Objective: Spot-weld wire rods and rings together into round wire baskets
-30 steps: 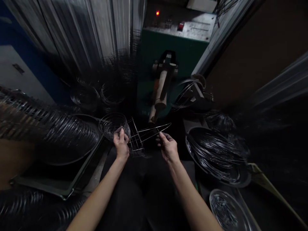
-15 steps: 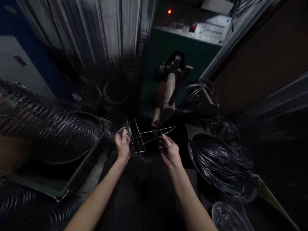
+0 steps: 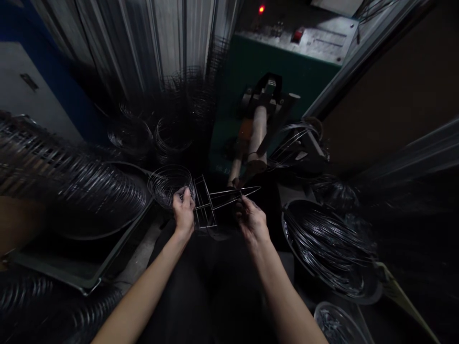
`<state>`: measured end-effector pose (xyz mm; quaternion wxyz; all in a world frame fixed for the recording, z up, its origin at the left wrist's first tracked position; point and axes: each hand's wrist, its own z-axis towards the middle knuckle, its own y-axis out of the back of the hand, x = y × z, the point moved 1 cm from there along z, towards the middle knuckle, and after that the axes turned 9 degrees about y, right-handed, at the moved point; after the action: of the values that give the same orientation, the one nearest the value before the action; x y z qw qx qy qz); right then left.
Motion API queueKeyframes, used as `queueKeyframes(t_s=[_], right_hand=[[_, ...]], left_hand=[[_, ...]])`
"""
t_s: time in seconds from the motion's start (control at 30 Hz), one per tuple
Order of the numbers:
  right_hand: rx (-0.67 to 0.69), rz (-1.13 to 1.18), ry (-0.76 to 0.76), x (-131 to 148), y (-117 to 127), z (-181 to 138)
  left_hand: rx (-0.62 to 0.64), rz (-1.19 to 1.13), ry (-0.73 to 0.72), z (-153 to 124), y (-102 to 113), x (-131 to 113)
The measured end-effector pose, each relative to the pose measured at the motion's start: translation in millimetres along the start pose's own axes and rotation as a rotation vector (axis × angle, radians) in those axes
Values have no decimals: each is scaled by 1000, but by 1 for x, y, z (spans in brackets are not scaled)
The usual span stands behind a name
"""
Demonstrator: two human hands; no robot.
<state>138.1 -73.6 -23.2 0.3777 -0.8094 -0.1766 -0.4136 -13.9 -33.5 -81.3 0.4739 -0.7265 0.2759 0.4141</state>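
Note:
My left hand (image 3: 183,210) is closed on a wire frame (image 3: 210,200) made of thin crossed rods, its fingers wrapped at the left end. From the frame's right side a narrow loop of wire (image 3: 229,192) tapers to a point. My right hand (image 3: 253,217) pinches a short piece of wire (image 3: 241,193) against that loop, though its lower fingers lie in shadow. Just above the loop are the ends of two thick rod-like arms (image 3: 257,138) that jut from a green machine (image 3: 301,71). Behind my left hand stands a round stack of wire rings (image 3: 167,179).
At right, a round basin (image 3: 287,229) holds long wires, and a clear bowl (image 3: 317,313) below contains small metal pieces. To the left, a long stack of wire rings (image 3: 107,191) rests over a green tray (image 3: 60,274). More wire coils (image 3: 131,136) stand by the corrugated wall.
The loop and the short wire have tilted slightly, and the loop's two sides look closer together. Both hands keep their grip. The view has shifted a little, moving the machine rightward.

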Motion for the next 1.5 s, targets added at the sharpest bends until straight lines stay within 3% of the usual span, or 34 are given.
queueKeyframes(t_s=[0.2,0.4,0.67,0.93,1.03,1.2,1.3,1.4,1.5], right_hand=[[-29,-17,-13,2,-7,1],[-23,14,-24,1,-2,-3],[-14,16,-24,4,30,-11],[-45,-38,-5,5,32,-21],[90,-203,129,9,26,-45],[505,-647,506,28,-1,-87],[538,-765,637,36,-16,-76],[537,-807,475,30,-19,-46],[571,-754,197,15,3,-25]], left_hand=[[9,-49,48,5,-3,-6],[102,-80,137,0,-2,-15],[49,-127,122,7,-6,-13],[11,-153,129,11,-10,-20],[9,-139,129,12,-13,-21],[28,-78,-11,-2,0,-19],[105,71,-29,-32,24,-12],[262,226,-31,-64,51,4],[416,319,-128,-76,72,17]])
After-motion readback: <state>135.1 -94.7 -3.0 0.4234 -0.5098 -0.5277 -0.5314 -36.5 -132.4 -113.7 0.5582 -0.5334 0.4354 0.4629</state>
